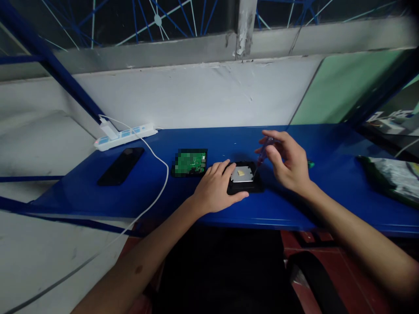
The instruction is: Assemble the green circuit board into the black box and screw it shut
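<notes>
A black plastic casing (258,186) with a silver metal plate (247,177) inside it lies on the blue table (196,203). On the plate is a small yellowish pad (241,173). My left hand (216,185) grips the casing's left side, fingers over the far part and thumb along the near edge. Between the fingers of my right hand (286,159) is a screwdriver (264,151) with a translucent purplish handle. It slants down, its tip at the right side of the metal plate. To the left lies a black tray-like part holding a green circuit board (193,162), partly pixelated.
A black phone (121,166) lies on the left, near a white power strip (131,134) with a plugged-in charger. Its white cable (166,174) crosses the table's left part. A small green object (310,164) and a silvery bag (393,174) are on the right.
</notes>
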`<state>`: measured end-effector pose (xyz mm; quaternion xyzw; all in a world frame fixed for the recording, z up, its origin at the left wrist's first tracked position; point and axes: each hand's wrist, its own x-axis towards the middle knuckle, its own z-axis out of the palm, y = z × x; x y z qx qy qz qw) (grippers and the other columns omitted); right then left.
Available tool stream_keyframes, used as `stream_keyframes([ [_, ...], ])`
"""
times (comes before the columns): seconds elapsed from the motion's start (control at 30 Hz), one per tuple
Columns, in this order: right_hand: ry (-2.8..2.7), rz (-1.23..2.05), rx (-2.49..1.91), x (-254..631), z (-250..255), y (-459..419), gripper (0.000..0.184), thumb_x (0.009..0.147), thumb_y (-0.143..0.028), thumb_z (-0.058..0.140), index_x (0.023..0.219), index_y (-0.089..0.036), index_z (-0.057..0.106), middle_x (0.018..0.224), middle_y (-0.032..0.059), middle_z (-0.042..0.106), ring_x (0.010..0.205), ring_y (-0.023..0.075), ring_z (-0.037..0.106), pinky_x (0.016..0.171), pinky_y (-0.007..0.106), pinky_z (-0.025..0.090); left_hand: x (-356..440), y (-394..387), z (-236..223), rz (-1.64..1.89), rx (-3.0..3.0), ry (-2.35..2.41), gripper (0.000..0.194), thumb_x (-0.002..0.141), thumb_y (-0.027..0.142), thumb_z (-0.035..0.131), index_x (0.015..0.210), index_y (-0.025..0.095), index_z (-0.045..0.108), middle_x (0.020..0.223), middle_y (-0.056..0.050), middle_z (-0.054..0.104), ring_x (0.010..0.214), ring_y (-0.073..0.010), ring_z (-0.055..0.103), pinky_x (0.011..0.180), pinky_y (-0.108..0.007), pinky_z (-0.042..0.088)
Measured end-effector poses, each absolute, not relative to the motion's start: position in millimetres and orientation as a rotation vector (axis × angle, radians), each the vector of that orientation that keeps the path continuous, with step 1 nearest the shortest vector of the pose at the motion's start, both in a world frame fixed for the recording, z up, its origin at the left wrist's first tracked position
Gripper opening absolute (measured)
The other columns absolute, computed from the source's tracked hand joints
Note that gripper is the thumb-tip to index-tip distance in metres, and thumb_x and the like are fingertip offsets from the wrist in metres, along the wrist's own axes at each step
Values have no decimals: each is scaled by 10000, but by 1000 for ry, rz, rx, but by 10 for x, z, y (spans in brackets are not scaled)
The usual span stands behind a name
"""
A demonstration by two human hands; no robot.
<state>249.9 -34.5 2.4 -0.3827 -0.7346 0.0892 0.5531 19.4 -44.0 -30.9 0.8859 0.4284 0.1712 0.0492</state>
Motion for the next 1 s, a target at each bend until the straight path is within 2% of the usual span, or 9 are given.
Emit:
stream_keyframes([
  [0.13,-1757,216,-900,2502,32,-360,411,1015,-294,490,1423,-294,542,1185,76,691,860,184,743,769,372,624,188,-453,-297,511,2696,1302,874,882,723,565,1499,123,415,1572,-182,424,1441,-371,396,1183,-550,364],
  [0.3,-1755,184,-879,2502,18,-356,447,1027,-270,452,1466,-335,508,1226,62,710,884,195,752,818,413,639,193,-458,-294,535,2680,1286,840,876,690,598,1482,132,430,1548,-177,451,1429,-363,407,1178,-542,373],
  [0.43,-1724,141,-888,2491,6,-335,460,983,-249,556,1436,-328,538,1108,55,698,796,167,722,743,369,639,186,-452,-295,552,2680,1260,823,878,683,601,1470,135,439,1531,-173,465,1412,-361,418,1173,-547,377],
  [0.53,-1700,64,-889,2490,2,-315,434,908,-260,684,1335,-307,620,942,33,630,722,147,652,666,332,620,183,-450,-294,557,2687,1249,825,874,684,607,1462,129,446,1509,-173,483,1391,-362,435,1166,-545,385],
  [0.6,-1707,47,-888,2493,4,-316,394,892,-268,707,1281,-295,649,916,29,610,729,148,643,651,322,611,183,-451,-295,568,2692,1242,821,870,680,616,1455,127,453,1496,-171,493,1376,-358,448,1166,-539,388],
  [0.77,-1722,198,-883,2491,25,-363,364,1012,-255,499,1363,-289,585,1155,69,694,864,171,744,759,355,631,181,-452,-296,571,2689,1240,804,874,670,619,1449,133,456,1499,-166,490,1376,-356,446,1156,-542,398],
  [0.83,-1721,206,-887,2484,25,-368,387,1013,-249,496,1390,-300,566,1167,65,707,867,175,749,756,358,634,181,-452,-295,567,2686,1239,805,875,672,615,1451,133,454,1501,-168,487,1376,-361,444,1150,-548,403],
  [1.0,-1686,90,-856,2482,-12,-313,484,892,-255,705,1358,-322,592,944,24,638,722,156,662,661,351,620,187,-456,-291,567,2700,1234,802,871,665,626,1439,121,468,1488,-174,500,1367,-359,450,1154,-545,399],
])
